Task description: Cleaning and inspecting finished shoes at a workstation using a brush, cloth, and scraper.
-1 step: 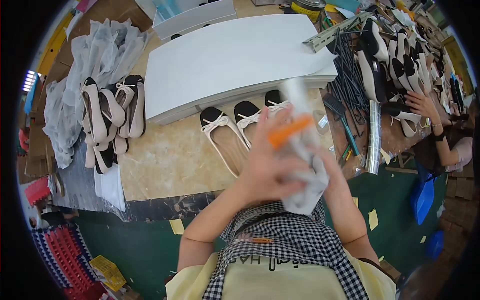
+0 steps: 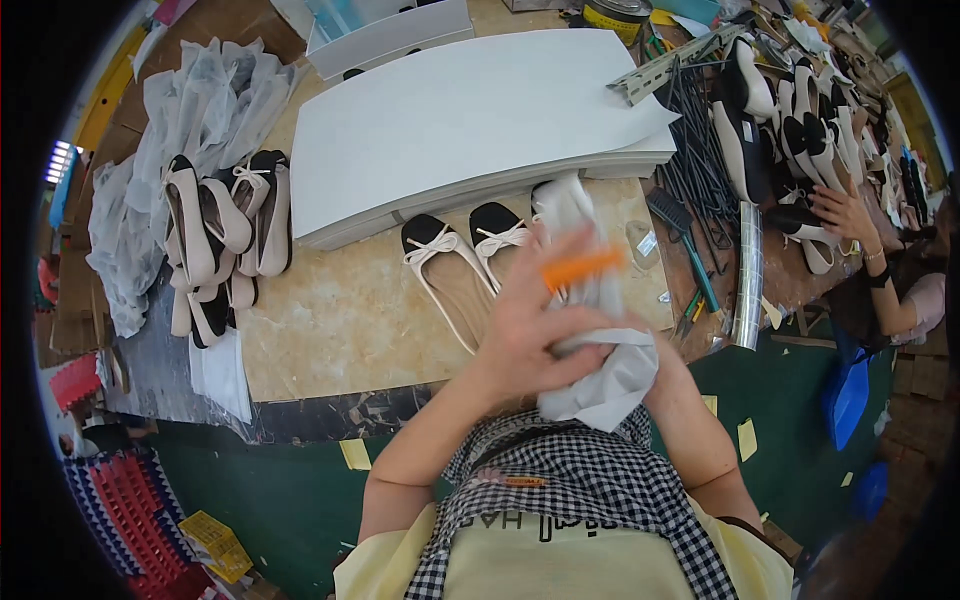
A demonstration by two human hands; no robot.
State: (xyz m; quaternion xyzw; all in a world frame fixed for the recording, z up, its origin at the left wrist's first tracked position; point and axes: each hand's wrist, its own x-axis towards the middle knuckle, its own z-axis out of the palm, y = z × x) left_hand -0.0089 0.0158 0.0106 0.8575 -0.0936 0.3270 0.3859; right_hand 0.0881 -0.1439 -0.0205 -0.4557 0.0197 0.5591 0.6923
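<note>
Blurred by motion, my left hand (image 2: pixel 520 325) is bent round a bright orange, stick-like piece (image 2: pixel 585 268) and touches crumpled, thin white wrapping (image 2: pixel 600 390). My right hand (image 2: pixel 655 350) is at the other side of this wrapping, its fingers mostly hidden by it. A twisted end of the wrapping (image 2: pixel 568 205) reaches up past the orange piece. Just left of my hands lie a beige ballet flat (image 2: pixel 430 260) with a black toe and bow, and a second flat (image 2: pixel 495 228). A third is largely covered by the wrapping.
A stack of white sheets (image 2: pixel 470 110) fills the table's back. At left are piled flats (image 2: pixel 210 240) and translucent bags (image 2: pixel 200 110). Dark rods (image 2: pixel 690 150), a brush (image 2: pixel 680 225) and more shoes (image 2: pixel 740 140) crowd the right, where another person's hand (image 2: pixel 845 215) touches shoes.
The wrapping has shifted and spread lower between my hands, and its upper end now covers more of the third flat. My hands have moved only slightly. At right, a shoe near the rods is tilted differently.
</note>
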